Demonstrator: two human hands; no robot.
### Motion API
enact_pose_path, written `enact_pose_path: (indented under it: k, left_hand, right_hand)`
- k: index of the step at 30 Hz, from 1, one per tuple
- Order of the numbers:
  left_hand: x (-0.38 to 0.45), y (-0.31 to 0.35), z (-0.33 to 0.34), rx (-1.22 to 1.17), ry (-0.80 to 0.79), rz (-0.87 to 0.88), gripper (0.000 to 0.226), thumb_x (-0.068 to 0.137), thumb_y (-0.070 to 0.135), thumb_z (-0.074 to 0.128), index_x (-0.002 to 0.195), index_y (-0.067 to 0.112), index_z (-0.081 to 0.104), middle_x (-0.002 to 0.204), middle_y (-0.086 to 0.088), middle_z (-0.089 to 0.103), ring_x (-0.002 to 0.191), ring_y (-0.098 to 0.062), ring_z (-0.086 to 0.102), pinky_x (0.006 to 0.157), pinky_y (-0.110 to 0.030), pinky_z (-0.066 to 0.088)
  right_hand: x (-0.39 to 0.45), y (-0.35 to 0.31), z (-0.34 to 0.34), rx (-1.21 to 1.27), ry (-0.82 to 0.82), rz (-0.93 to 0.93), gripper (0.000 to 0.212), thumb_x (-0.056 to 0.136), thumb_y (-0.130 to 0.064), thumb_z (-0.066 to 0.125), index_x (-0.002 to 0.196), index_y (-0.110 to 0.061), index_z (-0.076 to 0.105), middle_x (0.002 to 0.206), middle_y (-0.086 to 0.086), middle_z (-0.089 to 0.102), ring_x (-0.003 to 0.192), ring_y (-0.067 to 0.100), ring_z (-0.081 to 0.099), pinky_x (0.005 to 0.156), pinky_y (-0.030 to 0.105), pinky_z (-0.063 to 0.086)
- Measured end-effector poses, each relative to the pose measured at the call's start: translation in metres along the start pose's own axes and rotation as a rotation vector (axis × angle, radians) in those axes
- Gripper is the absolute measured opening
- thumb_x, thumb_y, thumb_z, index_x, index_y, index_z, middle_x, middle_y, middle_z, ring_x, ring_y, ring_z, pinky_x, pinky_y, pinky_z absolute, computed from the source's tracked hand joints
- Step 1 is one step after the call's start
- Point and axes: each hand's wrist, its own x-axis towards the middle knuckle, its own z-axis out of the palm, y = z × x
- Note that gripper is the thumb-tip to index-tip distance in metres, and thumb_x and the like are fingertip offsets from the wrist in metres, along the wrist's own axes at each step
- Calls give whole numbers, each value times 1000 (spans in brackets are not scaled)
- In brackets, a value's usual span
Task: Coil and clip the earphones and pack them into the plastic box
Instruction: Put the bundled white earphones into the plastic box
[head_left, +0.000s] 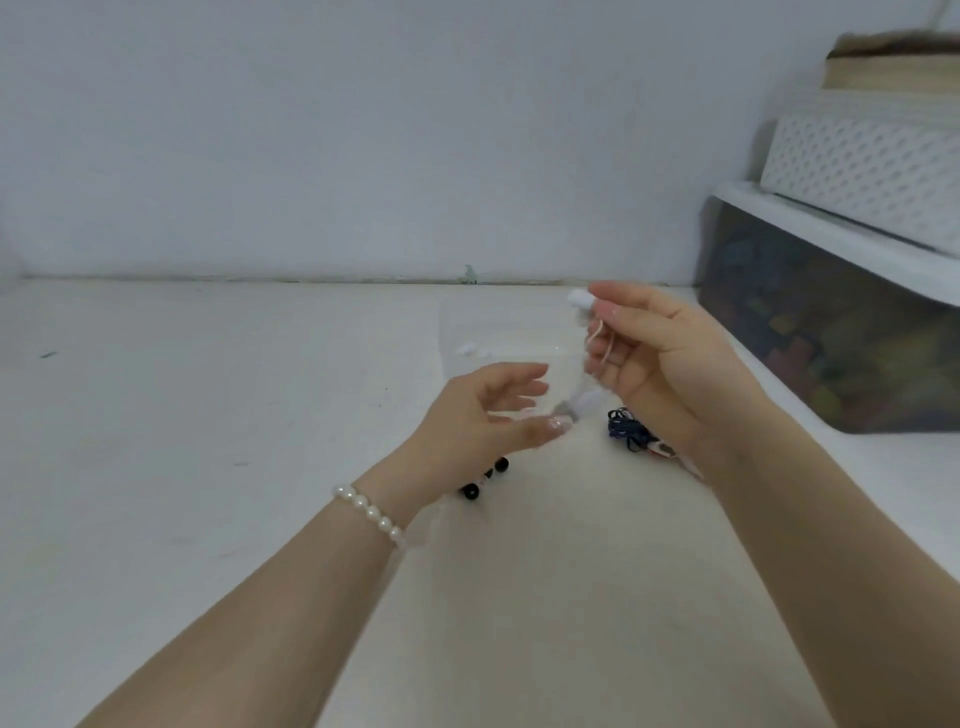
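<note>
The right hand (660, 358) pinched a white earphone cord (602, 340), which hung blurred, down-left toward the left hand (483, 410), whose fingers were loosely spread.

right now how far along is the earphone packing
Done: a dark blue coiled pair lies on the table. In hand: the right hand grips white earphones, cord looped over its fingers; left hand open beside. Left: clipping and boxing; nothing visibly packed.

Both hands raised above table (208, 415), left hand (483, 410) left of right hand (660, 358). Coiled cord (626, 428) on table under right hand. Lidded storage bin (831, 332) far right, perforated basket (872, 176) on top.
</note>
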Motion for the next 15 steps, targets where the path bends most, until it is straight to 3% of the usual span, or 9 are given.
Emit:
enact_pose_path:
  k: [2,4,7,10,15]
  left_hand:
    - [0,1,6,-23,-13,-17,51,65,26,80,112,25,60,102,0,69,90,-10,66,82,-23,53]
    - [0,1,6,-102,2,-48,37,72,18,77,106,14,62,89,-5,71,74,-15,68,67,-25,54]
    - [-1,3,-2,-255,30,-99,11,82,7,66,92,6,62,71,-3,67,57,-11,63,54,-21,48]
    - [-1,4,-10,-383,-13,-154,5,85,4,59,90,4,62,69,-1,66,58,-9,60,56,-19,47]
    - [-1,7,-14,-523,-78,-140,18,76,-2,58,93,-1,64,80,-8,65,71,-15,61,65,-20,52]
  right_hand:
    - [1,3,9,91,-25,34,13,84,1,53,88,-7,63,62,4,58,53,12,55,57,22,50]
    - [3,8,11,77,-16,26,12,85,0,54,90,-7,62,62,4,59,56,13,57,60,22,52]
    - [2,16,4,-361,71,-95,12,82,-2,61,86,-12,67,68,2,65,64,7,63,66,16,50]
    - [-1,27,-3,-576,35,-114,13,79,1,64,81,-11,70,75,5,69,64,4,63,67,16,52]
    - [-4,26,-5,-549,-59,-52,21,74,0,71,94,-5,70,86,13,72,69,15,67,65,27,58]
